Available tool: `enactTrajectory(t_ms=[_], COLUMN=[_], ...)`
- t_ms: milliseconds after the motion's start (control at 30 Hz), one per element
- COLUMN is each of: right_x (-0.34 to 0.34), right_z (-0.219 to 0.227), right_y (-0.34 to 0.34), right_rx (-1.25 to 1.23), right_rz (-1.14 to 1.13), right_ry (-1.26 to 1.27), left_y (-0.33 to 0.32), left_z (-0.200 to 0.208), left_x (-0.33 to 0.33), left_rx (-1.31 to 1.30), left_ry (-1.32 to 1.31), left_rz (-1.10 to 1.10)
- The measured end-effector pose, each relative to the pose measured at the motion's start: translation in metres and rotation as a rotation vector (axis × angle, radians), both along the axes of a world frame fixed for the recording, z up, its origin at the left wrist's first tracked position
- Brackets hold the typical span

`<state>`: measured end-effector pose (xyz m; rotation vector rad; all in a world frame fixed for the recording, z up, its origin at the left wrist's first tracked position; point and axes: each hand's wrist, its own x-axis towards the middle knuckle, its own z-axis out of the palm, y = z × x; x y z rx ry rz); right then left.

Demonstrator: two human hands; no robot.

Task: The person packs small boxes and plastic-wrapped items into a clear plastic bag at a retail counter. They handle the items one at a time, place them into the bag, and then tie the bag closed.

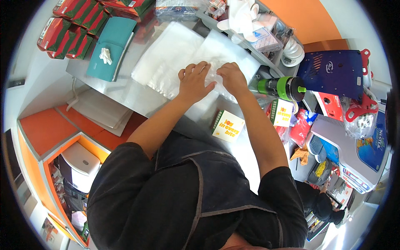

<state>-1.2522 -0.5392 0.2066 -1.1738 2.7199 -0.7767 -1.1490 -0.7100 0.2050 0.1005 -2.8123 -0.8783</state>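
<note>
Two stacks of thin clear plastic bags lie on the metal table in front of me, one to the left [160, 56] and one to the right [239, 52]. My left hand [195, 82] rests palm down on the bags with its fingers spread and thumb out. Close beside it, my right hand [233, 78] has its fingers curled in, pinching a crinkled plastic bag [213, 75] between thumb and fingertips. Nearer to me, between my forearms, sits a small cream and green box [228, 126].
A teal folder [110, 48] with a crumpled tissue [106, 56] lies left, by stacked red-green boxes [71, 39]. To the right are a grey bin [266, 56], a green-black bottle [281, 88], a second small box [281, 112] and a beverage machine [350, 146]. Another person [318, 202] stands far right.
</note>
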Motion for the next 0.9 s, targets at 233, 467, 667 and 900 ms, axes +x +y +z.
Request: enactTrajectory(t_ms=[233,467,667,900], right_x=[0.099,0.150,0.195,0.233], right_z=[0.169,0.215,0.160,0.109], right_y=[0.007,0.048,0.130,0.194], right_rx=[-1.086,-1.409,-1.218,-0.978], right_rz=[-0.368,-0.863,-1.010,-0.771], right_ry=[-0.156,-0.535,-0.422,-0.372], left_y=[-0.002,0.002,-0.054,0.014], left_z=[0.006,0.024,0.071,0.092], left_x=[-0.021,0.015,0.077,0.130], left_rx=[-0.029,0.812,1.054,1.821], left_ry=[-0.121,-0.160,-0.304,-1.005], left_rz=[0.050,-0.682,-1.416,-0.495])
